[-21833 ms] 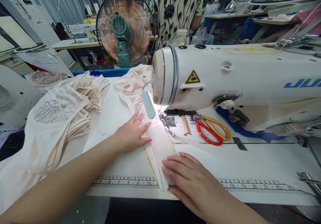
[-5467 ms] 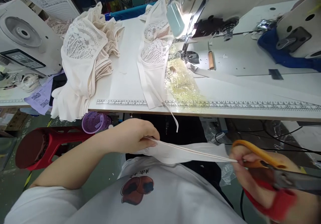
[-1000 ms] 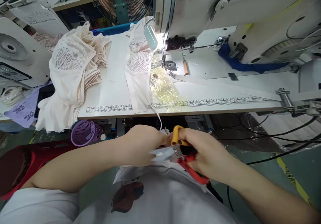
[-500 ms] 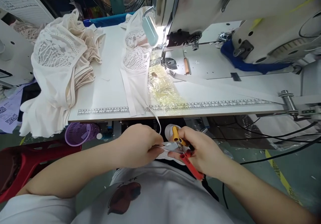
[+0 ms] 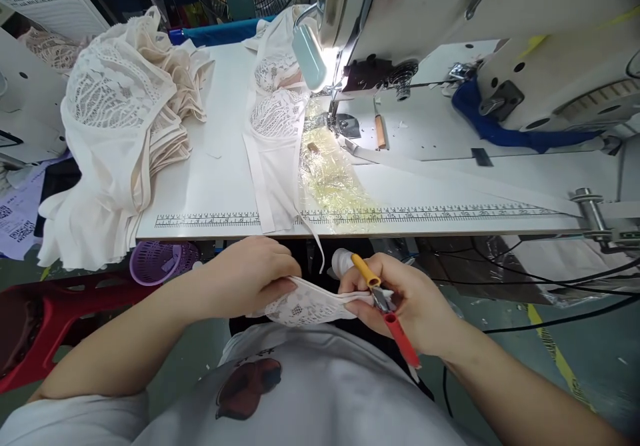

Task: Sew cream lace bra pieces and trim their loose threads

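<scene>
My left hand [image 5: 257, 276] is closed, pinching one end of a white lace bra piece [image 5: 303, 306] above my lap. At its other end, my right hand [image 5: 400, 299] pinches the edge between thumb and fingers. That same hand also holds a plier-like cutting tool [image 5: 383, 298] with one yellow and one red handle, spread apart; its jaws are partly hidden. On the sewing table lies another white lace bra piece [image 5: 274, 166], reaching toward the lit needle area, its thin strap hanging over the front edge.
A stack of cream lace bra pieces [image 5: 110, 126] lies at the left. The sewing machine [image 5: 410, 6] stands over the table [image 5: 450, 186], with a wooden-handled tool [image 5: 381, 131] near its needle. A purple basket [image 5: 163, 264] and red stool [image 5: 75, 326] are below.
My left hand has moved left, stretching the lace piece into view between both hands. The tool in my right hand has turned, its handles further apart. The view has shifted slightly.
</scene>
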### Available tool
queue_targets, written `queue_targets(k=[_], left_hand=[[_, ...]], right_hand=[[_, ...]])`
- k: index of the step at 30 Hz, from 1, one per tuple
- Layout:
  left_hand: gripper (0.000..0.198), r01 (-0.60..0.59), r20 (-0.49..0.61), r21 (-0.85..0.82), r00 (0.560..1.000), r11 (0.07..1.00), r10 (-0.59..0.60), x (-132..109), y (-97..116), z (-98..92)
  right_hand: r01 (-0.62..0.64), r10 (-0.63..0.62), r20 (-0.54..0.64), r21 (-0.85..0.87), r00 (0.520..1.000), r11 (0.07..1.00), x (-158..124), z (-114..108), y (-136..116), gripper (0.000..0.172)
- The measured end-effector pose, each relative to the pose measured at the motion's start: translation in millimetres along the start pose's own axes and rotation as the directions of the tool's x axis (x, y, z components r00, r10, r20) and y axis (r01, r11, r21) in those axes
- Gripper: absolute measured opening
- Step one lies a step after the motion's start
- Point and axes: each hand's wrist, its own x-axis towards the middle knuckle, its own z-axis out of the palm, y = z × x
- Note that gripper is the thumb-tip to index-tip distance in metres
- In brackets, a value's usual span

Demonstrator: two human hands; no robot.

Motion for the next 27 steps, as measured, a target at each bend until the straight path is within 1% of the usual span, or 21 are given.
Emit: queue_targets(k=[3, 6, 9, 12, 13, 14, 16, 18, 21, 25, 27], left_hand=[[0.016, 0.037, -0.083, -0.206, 0.995, 0.978, -0.055, -18, -10, -2.0], [0.013, 0.027, -0.193, -0.425, 0.974, 0.905, -0.120, -32, -19, 4.4], [0.006, -0.056, -0.322, -0.568, 0.933, 0.821, -0.159, -38, -25, 17.4], [0.002, -0.200, -0.462, -0.643, 0.871, 0.740, -0.167, -37, -24, 31.6], [0.003, -0.241, -0.492, -0.668, 0.853, 0.704, -0.174, -36, -23, 35.7], [0.004, -0.268, -0.503, -0.699, 0.843, 0.663, -0.189, -35, -21, 39.3], [0.006, -0.286, -0.489, -0.763, 0.841, 0.580, -0.230, -33, -19, 44.7], [0.009, -0.270, -0.463, -0.798, 0.847, 0.539, -0.261, -32, -17, 47.2], [0.016, -0.226, -0.439, -0.791, 0.857, 0.569, -0.270, -33, -15, 46.0], [0.013, -0.160, -0.370, -0.756, 0.904, 0.635, -0.213, -35, -15, 41.0], [0.008, -0.155, -0.374, -0.740, 0.904, 0.654, -0.208, -34, -15, 40.6]], right_hand=[[0.049, -0.048, 0.049, -0.011, 0.998, 0.999, 0, -3, 2, 0.021], [0.088, -0.088, 0.061, -0.002, 0.994, 0.996, 0, -4, 4, 0.023], [0.138, -0.138, 0.069, 0.009, 0.988, 0.990, -1, -4, 7, 0.022], [0.197, -0.195, 0.071, -0.022, 0.978, 0.980, -3, -2, 13, 0.021], [0.207, -0.204, 0.069, -0.041, 0.976, 0.977, -4, -1, 15, 0.021], [0.208, -0.204, 0.065, -0.060, 0.977, 0.976, -5, -1, 18, 0.020], [0.214, -0.210, 0.050, -0.085, 0.976, 0.973, -7, 0, 25, 0.018], [0.237, -0.235, 0.035, -0.074, 0.971, 0.969, -8, 0, 31, 0.018], [0.271, -0.271, 0.007, 0.028, 0.962, 0.962, -11, -2, 37, 0.019], [0.204, -0.204, -0.015, 0.121, 0.979, 0.971, -15, -4, 39, 0.020], [0.189, -0.190, -0.006, 0.130, 0.982, 0.973, -16, -4, 38, 0.021]])
